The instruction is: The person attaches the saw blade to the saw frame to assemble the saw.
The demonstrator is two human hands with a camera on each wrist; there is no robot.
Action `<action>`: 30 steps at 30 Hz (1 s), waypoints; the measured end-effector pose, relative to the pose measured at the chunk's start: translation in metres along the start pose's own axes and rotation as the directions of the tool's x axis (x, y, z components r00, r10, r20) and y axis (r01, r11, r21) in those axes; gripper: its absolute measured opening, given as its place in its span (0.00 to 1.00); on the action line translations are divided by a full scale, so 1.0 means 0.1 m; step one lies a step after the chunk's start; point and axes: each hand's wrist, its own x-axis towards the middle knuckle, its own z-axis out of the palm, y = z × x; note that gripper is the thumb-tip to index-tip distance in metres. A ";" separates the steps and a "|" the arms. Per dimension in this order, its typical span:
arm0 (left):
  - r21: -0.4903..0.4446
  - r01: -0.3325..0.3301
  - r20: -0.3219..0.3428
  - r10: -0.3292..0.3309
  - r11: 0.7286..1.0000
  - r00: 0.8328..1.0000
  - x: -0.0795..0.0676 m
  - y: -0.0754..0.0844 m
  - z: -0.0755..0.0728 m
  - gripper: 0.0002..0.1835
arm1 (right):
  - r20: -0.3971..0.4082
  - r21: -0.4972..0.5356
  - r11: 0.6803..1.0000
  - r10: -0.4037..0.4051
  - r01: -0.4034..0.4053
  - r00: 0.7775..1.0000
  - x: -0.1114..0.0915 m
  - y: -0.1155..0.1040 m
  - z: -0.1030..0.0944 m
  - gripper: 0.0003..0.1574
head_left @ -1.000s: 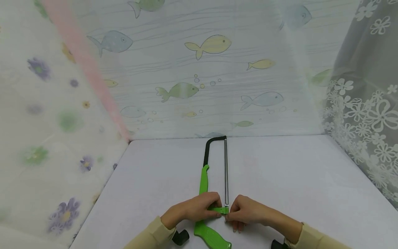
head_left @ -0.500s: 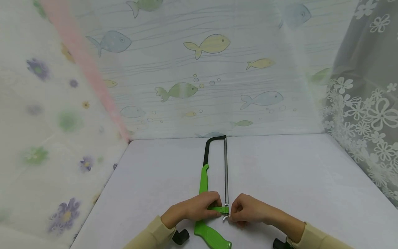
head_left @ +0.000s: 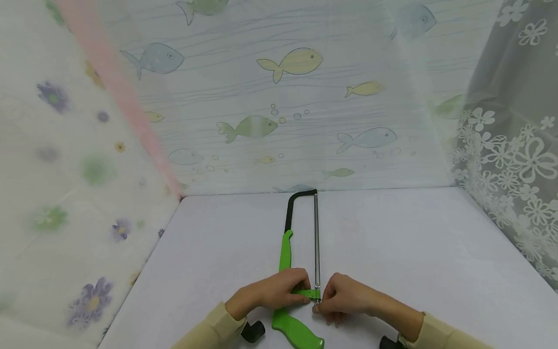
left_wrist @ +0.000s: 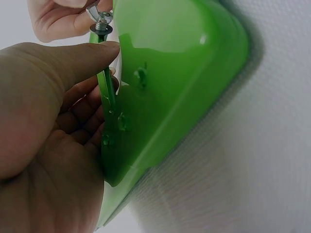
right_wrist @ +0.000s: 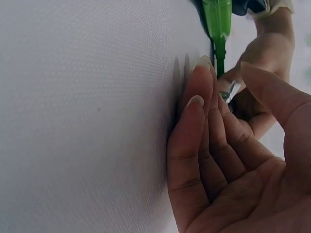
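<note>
A hacksaw with a green grip and a black front bow lies on the white table. Its blade runs along the right side. My left hand holds the saw's green crosspiece, with the thumb laid along it in the left wrist view. At the blade's near end, a silver wing nut sits on a threaded bolt with a dark washer. My right hand has thumb and forefinger at this wing nut, one on each side, its other fingers curled near the tabletop.
The white table spreads out on both sides of the saw. Behind it hangs a fish-patterned curtain, with flowered cloth at the left and lace at the right. Black wrist devices are strapped near my sleeves.
My right hand drew slightly back from the wing nut half a second ago, leaving it exposed, and has now returned to it. The left hand and the hacksaw stay in place.
</note>
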 end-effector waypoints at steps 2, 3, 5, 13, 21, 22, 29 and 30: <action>0.002 0.000 0.002 0.000 1.000 1.000 0.00 0.00 0.00 0.05 | -0.009 -0.006 1.000 -0.001 0.001 1.000 0.01 0.01 0.01 0.24; 0.002 0.001 0.002 -0.001 1.000 1.000 0.00 -0.01 0.00 0.05 | -0.014 -0.008 1.000 0.003 -0.003 1.000 0.01 0.02 0.02 0.25; 0.002 0.003 0.003 -0.003 1.000 1.000 0.00 -0.01 0.00 0.05 | -0.022 -0.009 1.000 0.014 -0.014 1.000 0.02 0.01 0.02 0.25; -0.003 0.010 -0.003 -0.010 1.000 1.000 -0.01 -0.02 0.01 0.04 | -0.038 0.016 0.999 0.043 -0.042 0.998 0.01 -0.05 0.06 0.28; 0.001 0.001 -0.005 -0.001 1.000 1.000 0.00 -0.01 0.01 0.04 | -0.050 0.022 0.998 0.064 -0.063 0.997 0.03 -0.09 0.09 0.28; 0.001 0.000 -0.005 0.000 1.000 1.000 0.00 -0.01 0.01 0.04 | -0.051 0.018 0.998 0.064 -0.063 0.997 0.03 -0.09 0.09 0.28; 0.004 -0.006 -0.006 0.006 1.000 1.000 0.00 -0.02 0.01 0.05 | -0.035 0.008 0.997 0.073 -0.073 0.997 0.02 -0.09 0.06 0.22; 0.003 -0.005 -0.005 0.005 1.000 1.000 0.00 -0.01 0.01 0.05 | -0.030 0.010 0.997 0.072 -0.072 0.997 0.01 -0.09 0.06 0.21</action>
